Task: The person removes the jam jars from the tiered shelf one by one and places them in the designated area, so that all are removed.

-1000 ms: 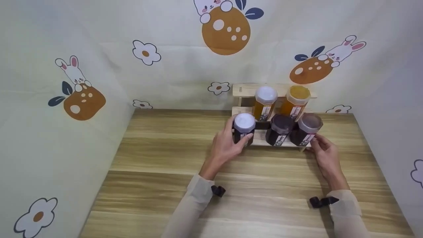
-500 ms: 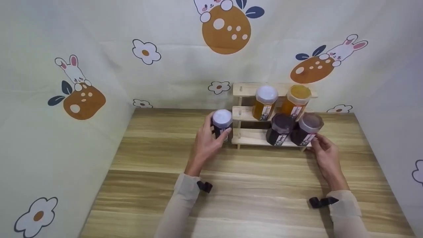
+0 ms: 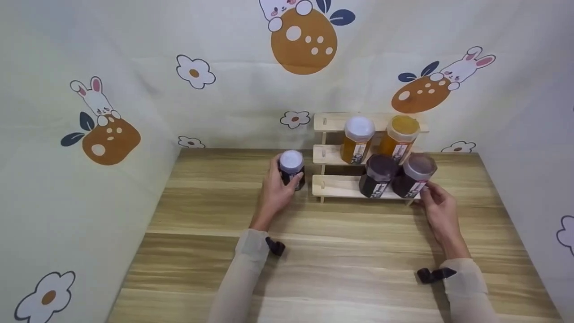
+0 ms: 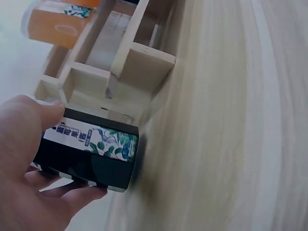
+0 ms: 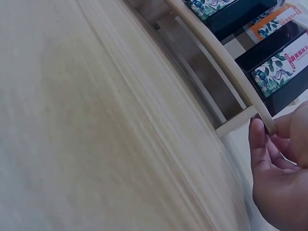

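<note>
Four jars (image 3: pixel 376 183) were left on the rack (image 3: pixel 336 184), pinched by the right hand (image 3: pixel 442 214); one jar (image 3: pixel 291 164), off toward nine o'clock, was gripped by the left hand (image 3: pixel 275 192).

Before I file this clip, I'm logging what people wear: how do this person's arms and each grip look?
The left sleeve and right sleeve are long, plain and pale beige. Each cuff carries a small black attachment on its inner side; no cable shows. The left grip and right grip are bare, with no gloves or rings in sight.
</note>
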A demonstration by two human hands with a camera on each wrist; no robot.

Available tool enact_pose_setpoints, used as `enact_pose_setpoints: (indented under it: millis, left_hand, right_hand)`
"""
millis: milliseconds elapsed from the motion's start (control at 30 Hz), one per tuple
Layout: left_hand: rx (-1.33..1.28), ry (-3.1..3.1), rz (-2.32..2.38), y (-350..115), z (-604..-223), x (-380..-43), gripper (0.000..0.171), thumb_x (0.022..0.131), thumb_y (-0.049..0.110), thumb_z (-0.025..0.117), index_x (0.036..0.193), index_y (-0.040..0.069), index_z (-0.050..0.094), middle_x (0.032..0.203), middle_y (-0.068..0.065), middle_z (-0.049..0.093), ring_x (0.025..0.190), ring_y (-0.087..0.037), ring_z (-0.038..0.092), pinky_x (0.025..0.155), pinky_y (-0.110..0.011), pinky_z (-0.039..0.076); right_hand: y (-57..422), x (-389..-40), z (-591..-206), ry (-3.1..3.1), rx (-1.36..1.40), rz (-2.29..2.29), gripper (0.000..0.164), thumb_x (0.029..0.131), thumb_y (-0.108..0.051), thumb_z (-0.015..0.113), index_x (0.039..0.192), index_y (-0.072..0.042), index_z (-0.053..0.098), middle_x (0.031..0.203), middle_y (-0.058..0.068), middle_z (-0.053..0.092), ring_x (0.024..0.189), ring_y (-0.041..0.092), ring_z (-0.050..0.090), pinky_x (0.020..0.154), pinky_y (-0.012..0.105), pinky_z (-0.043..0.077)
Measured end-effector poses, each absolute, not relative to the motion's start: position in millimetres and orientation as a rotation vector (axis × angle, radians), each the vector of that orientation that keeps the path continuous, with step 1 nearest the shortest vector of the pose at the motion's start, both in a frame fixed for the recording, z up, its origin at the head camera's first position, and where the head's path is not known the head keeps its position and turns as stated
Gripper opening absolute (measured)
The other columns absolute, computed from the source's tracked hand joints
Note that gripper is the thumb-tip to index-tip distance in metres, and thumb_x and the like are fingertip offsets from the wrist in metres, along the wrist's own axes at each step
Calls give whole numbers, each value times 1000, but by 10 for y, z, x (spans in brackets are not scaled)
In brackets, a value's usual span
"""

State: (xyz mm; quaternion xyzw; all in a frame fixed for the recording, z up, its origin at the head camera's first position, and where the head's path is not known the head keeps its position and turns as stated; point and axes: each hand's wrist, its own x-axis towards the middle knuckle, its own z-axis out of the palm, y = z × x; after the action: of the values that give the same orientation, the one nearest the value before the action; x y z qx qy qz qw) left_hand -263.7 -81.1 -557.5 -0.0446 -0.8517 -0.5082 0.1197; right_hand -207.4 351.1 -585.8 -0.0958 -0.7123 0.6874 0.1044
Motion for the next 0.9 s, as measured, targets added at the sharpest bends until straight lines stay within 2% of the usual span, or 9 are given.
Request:
enact_pose_setpoints:
  millis: [167,433,700,900]
  left_hand:
    - [-167,-2482,-1513,-793,-5620,-2744,76,96,24,84,158,9,42,155,-20,58,147,-35,55,128,-50,42]
    - [-199,-2488,-1533,-837,-5722,-2950,77,100,26,80,162,11,37,159,-21,54,149,-36,52,130,-53,39]
    - [-274,-2509,-1613,-836,-5737,-3163,76,105,26,74,164,6,30,163,-22,48,155,-35,45,135,-48,31]
    - [-264,-2524,-1625,-793,-5727,-3271,76,105,26,73,164,5,29,164,-22,47,156,-34,45,135,-48,31]
  right_hand:
    - [3524,-2092,-5911,-2161,-309,1932,43,111,-12,59,148,10,57,110,-20,74,102,0,71,86,20,64]
    - [3492,-2117,-5934,-2166,-307,1900,41,111,-11,58,147,9,58,109,-23,73,106,-3,70,88,18,63]
    - [3498,-2109,-5934,-2118,-305,1942,38,111,-9,57,144,10,59,108,-19,75,101,-2,71,84,18,63]
    - [3505,-2094,-5925,-2108,-327,1942,37,111,-10,59,142,8,60,106,-17,76,100,0,71,84,17,63]
